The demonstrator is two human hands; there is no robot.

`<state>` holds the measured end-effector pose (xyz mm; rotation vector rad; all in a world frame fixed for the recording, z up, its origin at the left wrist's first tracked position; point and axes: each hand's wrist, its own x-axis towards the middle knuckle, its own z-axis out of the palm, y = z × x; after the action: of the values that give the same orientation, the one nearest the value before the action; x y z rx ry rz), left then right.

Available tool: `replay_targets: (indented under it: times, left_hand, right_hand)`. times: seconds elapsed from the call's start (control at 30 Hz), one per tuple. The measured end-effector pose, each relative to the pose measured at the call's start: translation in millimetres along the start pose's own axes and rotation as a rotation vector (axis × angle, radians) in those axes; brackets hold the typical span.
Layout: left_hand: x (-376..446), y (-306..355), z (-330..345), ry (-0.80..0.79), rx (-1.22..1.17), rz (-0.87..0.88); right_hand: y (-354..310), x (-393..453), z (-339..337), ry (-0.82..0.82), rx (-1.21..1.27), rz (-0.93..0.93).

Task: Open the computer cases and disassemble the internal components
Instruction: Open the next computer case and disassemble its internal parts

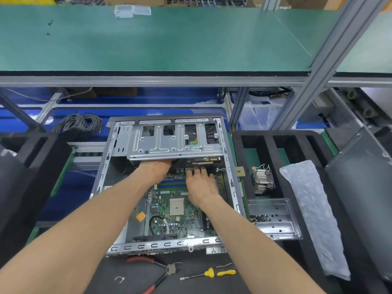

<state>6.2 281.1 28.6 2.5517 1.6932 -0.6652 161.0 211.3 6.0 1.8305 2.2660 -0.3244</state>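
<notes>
The open case lies on the desk. The left hand reaches under the drive cage, fingers hidden, so its grip cannot be told. The right hand rests spread, fingers loosely apart, on the motherboard, holding nothing.

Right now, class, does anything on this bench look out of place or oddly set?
Yes. A small square chip sits on the case's right edge, where a knock could drop it. A loose white cable tie lies on the mat near the red-handled pliers. Nothing looks spilled or broken.
</notes>
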Motion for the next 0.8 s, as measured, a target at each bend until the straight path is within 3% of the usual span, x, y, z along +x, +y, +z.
replay_targets:
  times: [0.1,0.53,0.8]
  left_hand:
    - [2,5,1,-0.177,-0.211,-0.067]
    - [17,11,17,-0.171,-0.304,-0.032]
    - [22,13,18,-0.252,-0.515,-0.101]
  right_hand:
    - [0,0,0,0.001,0.005,-0.006]
    - [-1,-2,-4,0.017,0.092,-0.032]
    - [-1,-4,-7,0.065,0.098,0.026]
